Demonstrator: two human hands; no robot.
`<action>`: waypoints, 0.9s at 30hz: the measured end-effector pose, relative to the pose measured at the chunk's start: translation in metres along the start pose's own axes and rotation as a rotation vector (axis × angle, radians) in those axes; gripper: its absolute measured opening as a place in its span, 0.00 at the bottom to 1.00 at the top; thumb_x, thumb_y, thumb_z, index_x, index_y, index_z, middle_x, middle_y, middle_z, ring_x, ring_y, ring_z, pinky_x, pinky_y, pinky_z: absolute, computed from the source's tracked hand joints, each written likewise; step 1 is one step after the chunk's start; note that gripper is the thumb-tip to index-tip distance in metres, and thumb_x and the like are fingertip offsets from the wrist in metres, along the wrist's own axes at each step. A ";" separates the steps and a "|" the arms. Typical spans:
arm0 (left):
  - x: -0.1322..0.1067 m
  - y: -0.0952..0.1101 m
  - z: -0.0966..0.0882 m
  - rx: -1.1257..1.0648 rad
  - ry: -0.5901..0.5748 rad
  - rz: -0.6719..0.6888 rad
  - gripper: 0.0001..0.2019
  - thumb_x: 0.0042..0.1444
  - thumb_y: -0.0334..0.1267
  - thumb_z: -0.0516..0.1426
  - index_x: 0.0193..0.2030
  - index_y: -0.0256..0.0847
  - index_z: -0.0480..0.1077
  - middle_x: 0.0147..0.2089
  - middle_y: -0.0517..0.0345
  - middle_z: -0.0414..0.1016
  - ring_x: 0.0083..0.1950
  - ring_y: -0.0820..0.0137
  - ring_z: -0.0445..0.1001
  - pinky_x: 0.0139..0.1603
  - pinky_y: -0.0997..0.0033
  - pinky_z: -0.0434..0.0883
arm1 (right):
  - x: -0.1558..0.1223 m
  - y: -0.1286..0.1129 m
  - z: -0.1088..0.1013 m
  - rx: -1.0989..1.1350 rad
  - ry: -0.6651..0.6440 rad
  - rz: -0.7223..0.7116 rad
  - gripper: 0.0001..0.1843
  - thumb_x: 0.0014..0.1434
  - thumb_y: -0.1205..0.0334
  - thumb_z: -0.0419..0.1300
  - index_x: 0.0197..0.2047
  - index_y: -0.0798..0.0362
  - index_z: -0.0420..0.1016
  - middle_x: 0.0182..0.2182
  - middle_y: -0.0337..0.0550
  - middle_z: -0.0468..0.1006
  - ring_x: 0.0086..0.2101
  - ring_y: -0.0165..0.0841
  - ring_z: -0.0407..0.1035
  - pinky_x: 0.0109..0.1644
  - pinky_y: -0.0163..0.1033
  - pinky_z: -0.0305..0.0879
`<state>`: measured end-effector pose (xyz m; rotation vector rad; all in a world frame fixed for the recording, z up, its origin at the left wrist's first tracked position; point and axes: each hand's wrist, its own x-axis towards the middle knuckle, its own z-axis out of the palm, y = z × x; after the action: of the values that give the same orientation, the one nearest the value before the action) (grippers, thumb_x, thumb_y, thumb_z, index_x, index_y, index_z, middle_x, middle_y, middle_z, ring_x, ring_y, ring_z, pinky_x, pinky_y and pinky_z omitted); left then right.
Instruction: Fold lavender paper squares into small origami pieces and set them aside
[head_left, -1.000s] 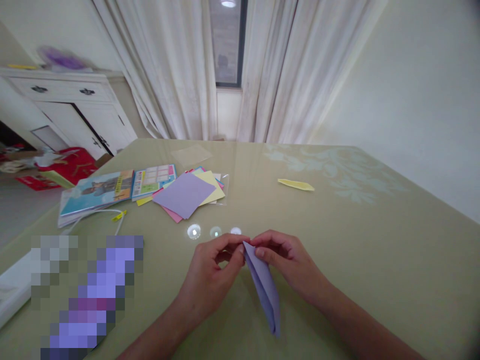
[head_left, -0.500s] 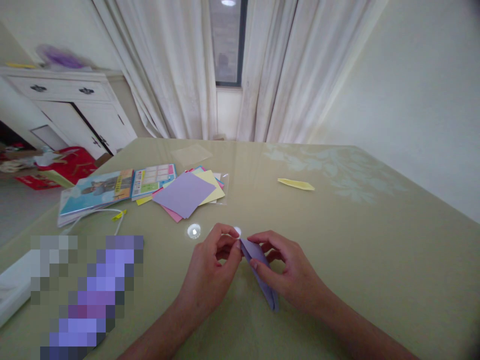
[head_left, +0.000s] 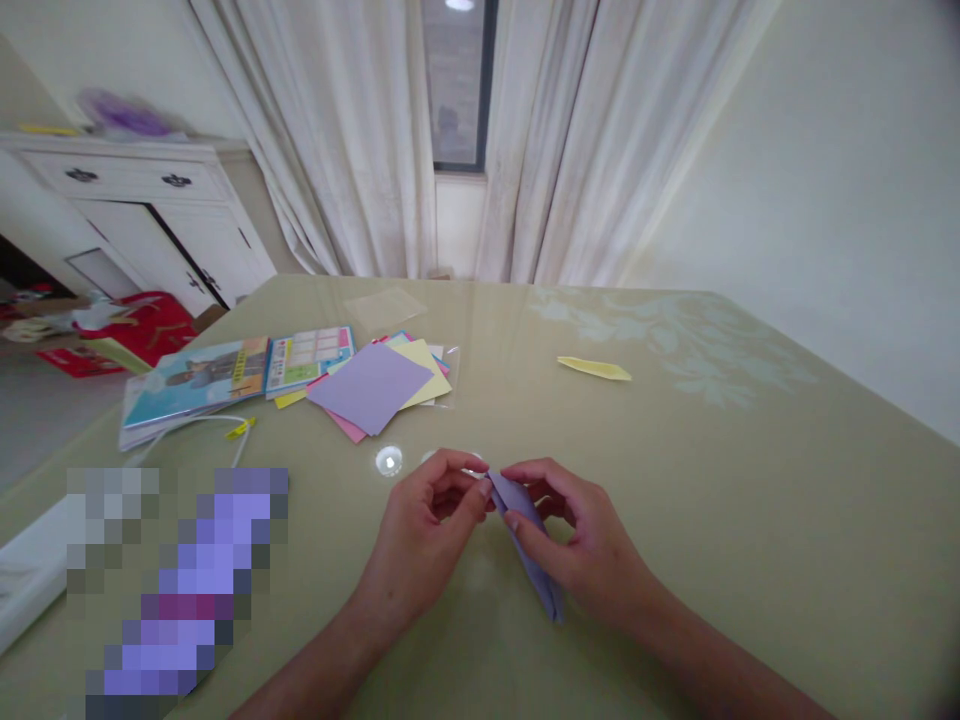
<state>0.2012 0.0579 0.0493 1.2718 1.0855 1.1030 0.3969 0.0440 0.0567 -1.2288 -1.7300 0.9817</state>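
Note:
A narrow folded piece of purple paper [head_left: 534,560] is held between my hands over the near middle of the table. My left hand [head_left: 431,530] pinches its upper left tip between thumb and fingers. On its right side, my right hand [head_left: 581,530] grips the paper, thumb on the near face and fingers curled behind. The paper slants from the upper tip down to a pointed lower end. A slim folded yellow paper [head_left: 595,369] lies farther off on the right. The fingers hide part of the purple paper's upper half.
Coloured paper sheets [head_left: 371,388], purple on top, lie fanned out left of centre. Beside them are booklets [head_left: 199,380] and a clear plastic sleeve [head_left: 386,307]. A white cable [head_left: 176,428] and a blurred-out purple object [head_left: 199,580] occupy the left side.
Both hands and the purple paper have shifted slightly to the right. The grip of each hand on the paper looks nearly the same.

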 end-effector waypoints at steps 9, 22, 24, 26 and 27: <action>0.003 0.003 0.000 0.013 -0.025 -0.040 0.07 0.58 0.39 0.66 0.39 0.40 0.84 0.35 0.55 0.86 0.38 0.64 0.84 0.40 0.70 0.78 | -0.003 -0.001 0.004 -0.122 0.036 -0.140 0.16 0.64 0.65 0.66 0.55 0.48 0.80 0.46 0.46 0.86 0.44 0.39 0.80 0.49 0.42 0.76; 0.003 0.007 -0.009 -0.009 -0.126 0.009 0.10 0.64 0.43 0.65 0.45 0.40 0.84 0.39 0.54 0.86 0.39 0.65 0.83 0.42 0.69 0.80 | 0.001 0.004 0.000 0.108 0.010 0.047 0.17 0.60 0.60 0.72 0.53 0.48 0.80 0.41 0.43 0.86 0.39 0.38 0.81 0.43 0.39 0.76; 0.002 0.009 -0.010 -0.057 -0.169 0.017 0.11 0.66 0.43 0.65 0.50 0.42 0.83 0.44 0.53 0.86 0.44 0.64 0.85 0.47 0.68 0.81 | 0.002 0.003 -0.001 0.111 0.043 0.029 0.17 0.60 0.60 0.72 0.52 0.49 0.79 0.39 0.42 0.87 0.38 0.38 0.82 0.43 0.39 0.76; -0.001 0.010 -0.009 -0.070 -0.175 0.037 0.10 0.65 0.42 0.67 0.51 0.44 0.83 0.47 0.53 0.86 0.46 0.64 0.85 0.50 0.68 0.81 | 0.002 0.000 -0.003 0.068 0.081 -0.035 0.13 0.62 0.60 0.72 0.50 0.48 0.80 0.36 0.41 0.86 0.36 0.36 0.81 0.42 0.38 0.75; -0.002 0.010 -0.009 -0.054 -0.161 0.065 0.09 0.64 0.40 0.68 0.49 0.45 0.83 0.46 0.54 0.86 0.46 0.65 0.85 0.50 0.69 0.81 | 0.001 -0.001 -0.003 0.037 0.098 -0.079 0.11 0.63 0.60 0.72 0.48 0.48 0.80 0.35 0.40 0.86 0.35 0.35 0.80 0.41 0.38 0.75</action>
<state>0.1921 0.0570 0.0593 1.3366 0.8938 1.0519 0.3990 0.0452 0.0591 -1.1572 -1.6640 0.8884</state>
